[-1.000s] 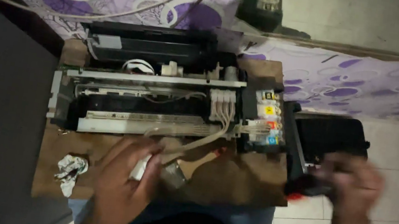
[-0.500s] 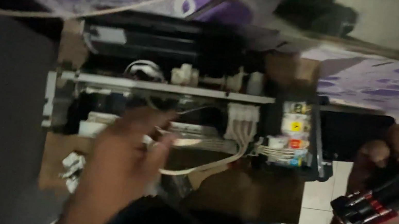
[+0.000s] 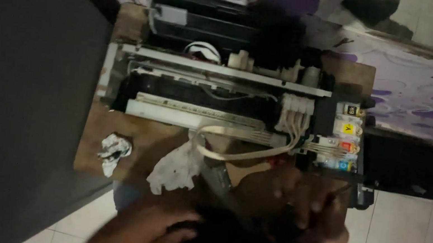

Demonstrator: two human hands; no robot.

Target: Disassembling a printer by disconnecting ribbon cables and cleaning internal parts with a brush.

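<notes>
A head-worn camera looked straight down at an opened inkjet printer (image 3: 214, 96) with its cover off, which sat on a small brown wooden desk (image 3: 138, 138). The stripped body showed a pale metal rail across its width, a white strip below it, and a bundle of thin white tubes (image 3: 258, 147) looping from the middle toward a block of ink tanks (image 3: 344, 142) at the right end, marked by black, yellow, red and blue patches. A black tray-like part (image 3: 402, 164) stuck out beyond the tanks over the tiled floor (image 3: 409, 233).

Both hands were low in the frame, near the desk's front edge, probably so the person could work at the printer's open underside from close by. The right hand (image 3: 301, 204) was curled just below the tubing, with its fingers bent inward around something thin and dark; the grip looked pressed together, but what it pinched was too blurred to name. The left hand (image 3: 147, 233) lay lower and nearer the body, its fingers loosely bent; I could not tell whether it held anything.

A crumpled white cloth (image 3: 176, 166) lay on the desk just left of the right hand, and a smaller wad of paper (image 3: 114, 149) lay further left, both perhaps kept close for wiping ink. Purple patterned fabric (image 3: 427, 106) lay behind.
</notes>
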